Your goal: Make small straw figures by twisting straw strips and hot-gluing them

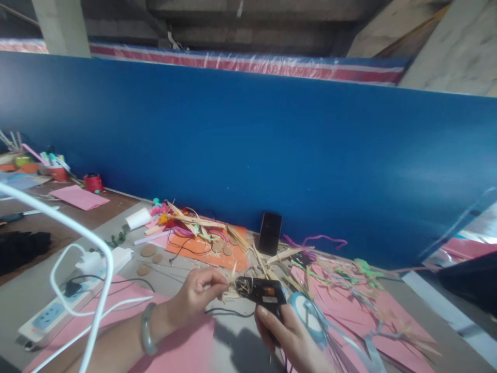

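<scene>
Wrapped around the handle of a black glue gun (pixel 267 291) is my right hand (pixel 285 329), with the gun pointing left. My left hand (pixel 204 289), a bangle on its wrist, pinches a small pale piece of dried husk (pixel 233 274) right at the nozzle. Stringy pale strands cover the front of the gun. Where the husk meets the nozzle, I cannot tell whether they touch. Below the hands lies a pink paper sheet (pixel 182 339), and a dark cord runs beneath the gun.
A white power strip (pixel 58 305) with cables sits at left; a white cable (pixel 104 290) arcs across the near left. A phone (pixel 270 233) leans on the blue partition (pixel 248 140). Orange paper (pixel 186 251), dried strips, and a blue-white tape roll (pixel 308 316) surround the hands.
</scene>
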Demonstrator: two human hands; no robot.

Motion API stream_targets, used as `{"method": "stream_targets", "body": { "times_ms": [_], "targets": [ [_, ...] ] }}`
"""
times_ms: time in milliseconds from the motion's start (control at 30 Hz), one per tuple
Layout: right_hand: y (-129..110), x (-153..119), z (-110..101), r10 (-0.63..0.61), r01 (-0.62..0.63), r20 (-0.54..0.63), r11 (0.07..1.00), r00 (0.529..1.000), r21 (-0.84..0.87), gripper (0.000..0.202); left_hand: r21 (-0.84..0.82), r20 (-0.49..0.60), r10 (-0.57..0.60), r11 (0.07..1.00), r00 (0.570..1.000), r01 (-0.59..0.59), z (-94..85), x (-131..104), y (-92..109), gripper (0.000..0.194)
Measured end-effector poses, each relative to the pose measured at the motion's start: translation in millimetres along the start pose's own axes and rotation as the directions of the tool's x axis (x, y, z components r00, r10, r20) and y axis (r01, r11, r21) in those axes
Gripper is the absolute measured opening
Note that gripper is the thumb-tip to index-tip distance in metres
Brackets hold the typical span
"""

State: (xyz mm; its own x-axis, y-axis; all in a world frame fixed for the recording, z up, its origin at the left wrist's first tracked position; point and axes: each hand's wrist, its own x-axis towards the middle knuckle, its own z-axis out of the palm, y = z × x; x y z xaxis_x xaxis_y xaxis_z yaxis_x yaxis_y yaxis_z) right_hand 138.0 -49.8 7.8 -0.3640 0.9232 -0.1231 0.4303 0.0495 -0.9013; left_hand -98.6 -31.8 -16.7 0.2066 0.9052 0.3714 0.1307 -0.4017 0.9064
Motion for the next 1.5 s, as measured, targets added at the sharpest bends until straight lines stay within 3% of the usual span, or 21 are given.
{"method": "stream_targets", "body": {
  "times_ms": [233, 400, 767, 1000, 1500],
  "targets": [
    [-1, -3, -4, -0.007, 0.008, 0.040, 0.999, 0.999, -0.036, 0.056, 0.129, 0.021, 0.255, 0.958, 0.967, -0.255, -1.8, 0, -3, 0.021],
    [6, -3, -6, 0.006, -0.005, 0.012, 0.997, 1.000, -0.072, 0.053, 0.166, 0.036, 0.338, 0.926, 0.941, -0.339, -2.8, -1, -6, 0.020],
    [3, -9, 4, 0.019, -0.012, -0.105, 0.998, 0.994, 0.062, 0.051, 0.210, 0.055, 0.380, 0.900, 0.923, -0.383, -3.1, -2, -7, 0.017],
    [1, -8, 3, 0.008, -0.004, -0.107, 0.999, 0.994, 0.040, 0.051, 0.232, 0.069, 0.450, 0.861, 0.890, -0.453, -4.1, -2, -13, 0.014],
    [2, -8, 2, -0.015, 0.017, -0.075, 1.000, 0.997, 0.022, 0.053, 0.220, 0.053, 0.429, 0.876, 0.902, -0.429, -3.2, -2, -14, 0.015]
  ]
}}
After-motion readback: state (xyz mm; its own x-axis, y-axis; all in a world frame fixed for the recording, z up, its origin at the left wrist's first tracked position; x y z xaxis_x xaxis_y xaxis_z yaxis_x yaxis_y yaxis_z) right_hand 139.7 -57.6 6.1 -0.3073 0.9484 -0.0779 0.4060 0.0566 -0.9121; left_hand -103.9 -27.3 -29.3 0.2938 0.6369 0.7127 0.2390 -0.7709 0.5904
